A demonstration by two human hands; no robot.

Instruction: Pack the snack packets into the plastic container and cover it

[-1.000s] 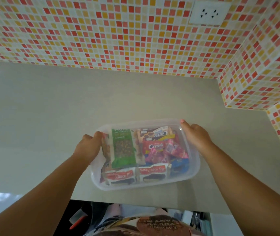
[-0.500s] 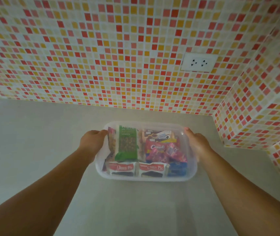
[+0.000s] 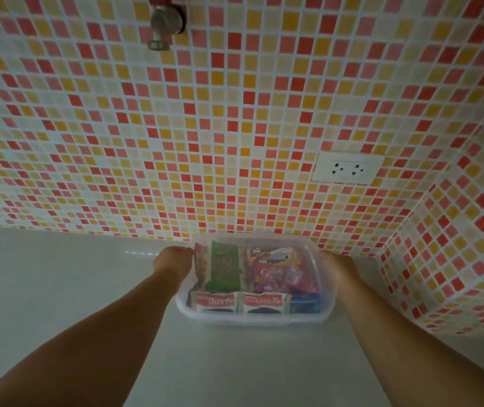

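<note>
A clear plastic container sits on the grey counter, close to the tiled back wall near the right corner. Its clear lid seems to be on, though blur makes this hard to confirm. Inside lie several snack packets: a green packet, two red Choco Pie packets along the near side, pink and red cookie packets, and a blue one at the near right. My left hand grips the container's left side. My right hand grips its right side.
The grey counter stretches left and toward me. A mosaic tiled wall stands behind and at the right. A white power socket is on the back wall, and a metal tap juts out high up.
Both hands have pushed the container away from me, from near the counter's front edge to the back wall. The view has tilted upward.
</note>
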